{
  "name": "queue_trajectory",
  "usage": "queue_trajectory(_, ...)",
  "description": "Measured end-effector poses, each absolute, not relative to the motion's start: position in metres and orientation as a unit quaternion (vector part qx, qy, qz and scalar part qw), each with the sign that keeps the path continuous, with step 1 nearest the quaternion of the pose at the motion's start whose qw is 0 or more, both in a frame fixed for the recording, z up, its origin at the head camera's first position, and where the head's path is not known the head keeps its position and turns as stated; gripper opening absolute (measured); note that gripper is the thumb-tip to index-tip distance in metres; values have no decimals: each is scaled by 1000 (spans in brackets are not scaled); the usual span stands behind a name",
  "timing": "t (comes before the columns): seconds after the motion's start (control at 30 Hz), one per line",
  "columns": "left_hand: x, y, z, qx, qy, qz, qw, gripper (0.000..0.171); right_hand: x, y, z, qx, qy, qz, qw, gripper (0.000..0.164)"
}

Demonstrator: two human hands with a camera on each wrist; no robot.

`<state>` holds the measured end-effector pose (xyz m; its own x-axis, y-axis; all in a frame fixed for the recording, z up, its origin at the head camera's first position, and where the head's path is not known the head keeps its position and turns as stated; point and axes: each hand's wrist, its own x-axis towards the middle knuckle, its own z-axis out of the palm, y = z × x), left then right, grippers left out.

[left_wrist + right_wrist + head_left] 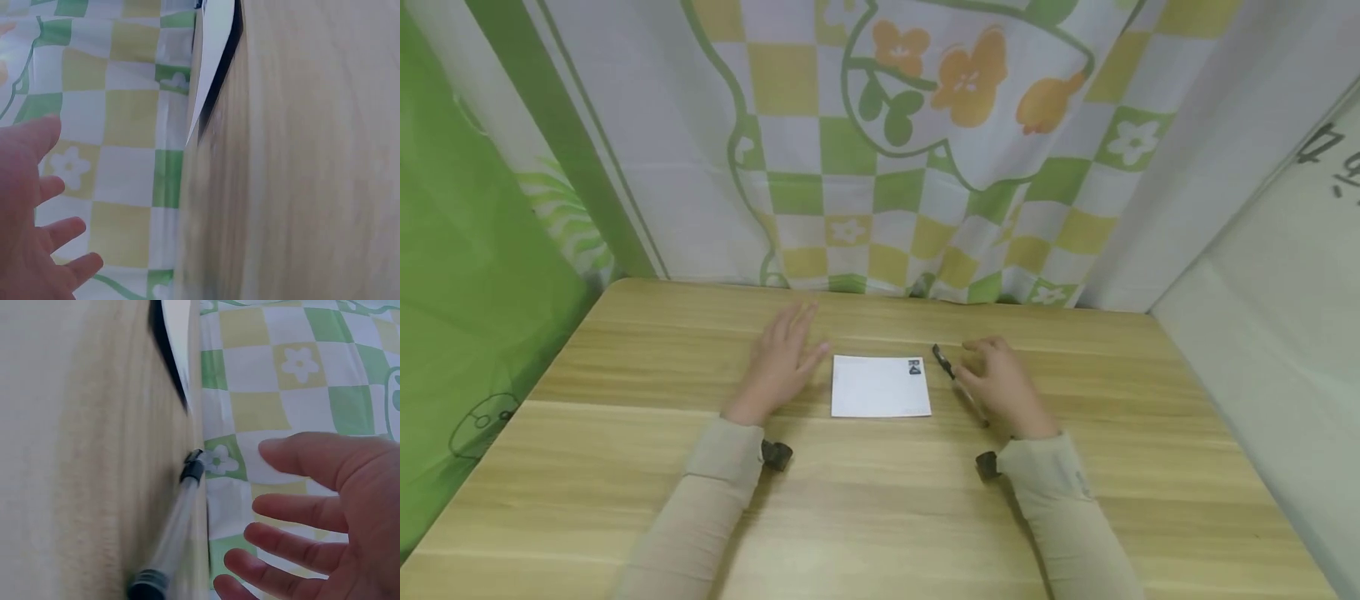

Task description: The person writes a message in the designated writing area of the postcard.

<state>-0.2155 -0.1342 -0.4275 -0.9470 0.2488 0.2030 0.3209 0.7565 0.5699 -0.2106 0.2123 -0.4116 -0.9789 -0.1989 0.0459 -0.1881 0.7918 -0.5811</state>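
Note:
A white rectangular paper piece (872, 387) with a small black print in its upper right corner lies on the wooden table (880, 508). Left of it is my left hand (778, 362), fingers spread and holding nothing; the left wrist view shows the fingers (65, 234) apart from the paper (217, 44). A pen (973, 404) with a clear barrel and dark ends lies slanted to the right of the paper. My right hand (1003, 387) hovers just beside the pen. In the right wrist view its slightly bent fingers (300, 515) stay apart from the pen (175, 519).
A checked green, yellow and white curtain (895, 208) hangs along the table's far edge. Green cloth (475, 275) borders the left side, and a pale sheet with dark writing (1277, 308) borders the right. Dark wrist cameras (777, 455) sit at both sleeves.

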Motion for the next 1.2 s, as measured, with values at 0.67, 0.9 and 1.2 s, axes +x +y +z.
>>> queue_trajectory(0.67,-213,-122,-437,-172,-873,-456,16,49,-216,209,-426,-91,942,-318,55,41)
queue_trajectory(0.9,-212,-121,-436,-169,-850,-498,2,45,-217,209,-427,-98,943,-313,57,39)
queue_trajectory(1.2,-212,-118,-438,-163,-812,-559,-40,43,-218,209,-429,-86,948,-302,59,30)
